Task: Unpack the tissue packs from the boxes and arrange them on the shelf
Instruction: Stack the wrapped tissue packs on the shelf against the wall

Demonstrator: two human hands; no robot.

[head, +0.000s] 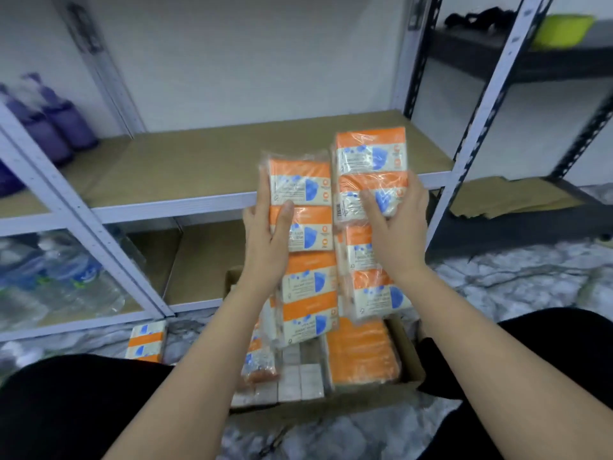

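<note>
I hold two long orange-and-white tissue pack bundles upright in front of the shelf (232, 161). My left hand (265, 237) grips the left tissue bundle (305, 247) along its left side, thumb on its front. My right hand (394, 220) grips the right tissue bundle (371, 154), fingers curled over its front. Both bundles hang above an open cardboard box (409, 356) on the floor, which holds more orange packs (361, 353) and white packs. The wooden shelf board behind the bundles is bare.
One loose tissue pack (146, 341) lies on the floor at the left. Purple bottles (59, 127) stand at the shelf's left end, water bottles (63, 277) on the shelf below. A metal upright (477, 127) stands at the right, flattened cardboard (517, 197) beyond it.
</note>
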